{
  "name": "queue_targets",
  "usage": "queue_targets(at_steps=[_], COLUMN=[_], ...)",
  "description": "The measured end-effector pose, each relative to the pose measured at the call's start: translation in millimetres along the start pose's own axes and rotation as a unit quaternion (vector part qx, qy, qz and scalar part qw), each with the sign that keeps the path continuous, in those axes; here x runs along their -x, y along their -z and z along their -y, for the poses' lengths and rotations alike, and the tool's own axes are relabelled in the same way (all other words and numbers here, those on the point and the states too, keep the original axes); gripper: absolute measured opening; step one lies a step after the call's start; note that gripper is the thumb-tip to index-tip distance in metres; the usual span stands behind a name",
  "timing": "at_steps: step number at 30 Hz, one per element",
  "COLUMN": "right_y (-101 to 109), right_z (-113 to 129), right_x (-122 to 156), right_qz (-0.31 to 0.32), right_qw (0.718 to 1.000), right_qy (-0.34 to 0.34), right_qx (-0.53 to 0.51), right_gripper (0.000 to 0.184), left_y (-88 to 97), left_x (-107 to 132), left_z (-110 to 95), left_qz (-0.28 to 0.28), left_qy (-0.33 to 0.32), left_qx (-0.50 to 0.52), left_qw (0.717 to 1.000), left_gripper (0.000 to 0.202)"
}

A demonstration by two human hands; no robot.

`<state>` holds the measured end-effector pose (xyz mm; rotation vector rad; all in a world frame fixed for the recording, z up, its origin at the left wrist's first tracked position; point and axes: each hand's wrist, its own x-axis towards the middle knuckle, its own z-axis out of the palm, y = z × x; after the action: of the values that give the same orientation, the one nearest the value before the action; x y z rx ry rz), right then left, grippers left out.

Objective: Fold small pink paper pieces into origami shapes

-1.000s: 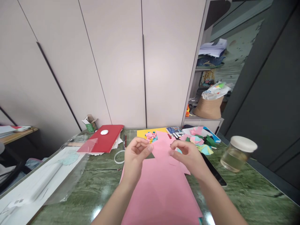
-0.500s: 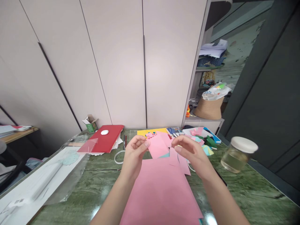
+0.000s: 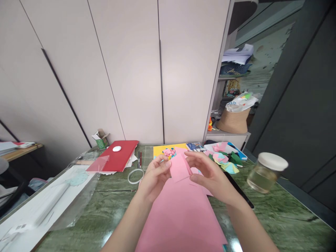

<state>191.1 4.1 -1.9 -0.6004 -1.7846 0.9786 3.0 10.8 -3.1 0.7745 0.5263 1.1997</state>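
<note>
A small folded sheet of pink paper (image 3: 179,168) is raised between my two hands. My left hand (image 3: 156,175) pinches its left edge, thumb in front. My right hand (image 3: 210,175) curves round the folded right edge, its thumb at the lower corner and its fingers near the top. The fold stands slightly apart, showing a darker pink inner layer. Beneath both hands lies a large pink sheet (image 3: 181,217) on the green table (image 3: 105,203).
Left of my hands are a roll of tape (image 3: 135,176), two pens and a red folder (image 3: 118,157). To the right stand a lidded jar of liquid (image 3: 266,173), a dark flat device (image 3: 240,190) and coloured paper scraps (image 3: 231,161). Paper bits lie on a yellow sheet (image 3: 159,150).
The pink paper has come up into clear view, folded, between my hands. My right hand has moved left and closed in on its edge. The dark device is more exposed.
</note>
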Motion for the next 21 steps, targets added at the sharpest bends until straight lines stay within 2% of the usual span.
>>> queue_targets(at_steps=[6, 12, 21], right_y=[-0.6, -1.8, -2.8], right_z=[4.1, 9.3, 10.4], right_x=[2.3, 2.7, 2.9], right_qz=[0.003, -0.005, -0.008], right_qw=[1.0, 1.0, 0.999], right_qy=[-0.007, -0.022, -0.04], right_qx=[0.013, 0.015, 0.022], right_gripper=[0.041, 0.035, 0.026], left_y=[0.8, 4.3, 0.3], left_x=[-1.1, -2.5, -1.2], left_z=[0.2, -0.3, -2.3], left_qz=[0.003, 0.003, -0.027], left_qy=[0.002, -0.022, -0.072], left_qx=[-0.001, -0.013, -0.042], left_qw=[1.0, 1.0, 0.996], left_gripper=[0.024, 0.023, 0.026])
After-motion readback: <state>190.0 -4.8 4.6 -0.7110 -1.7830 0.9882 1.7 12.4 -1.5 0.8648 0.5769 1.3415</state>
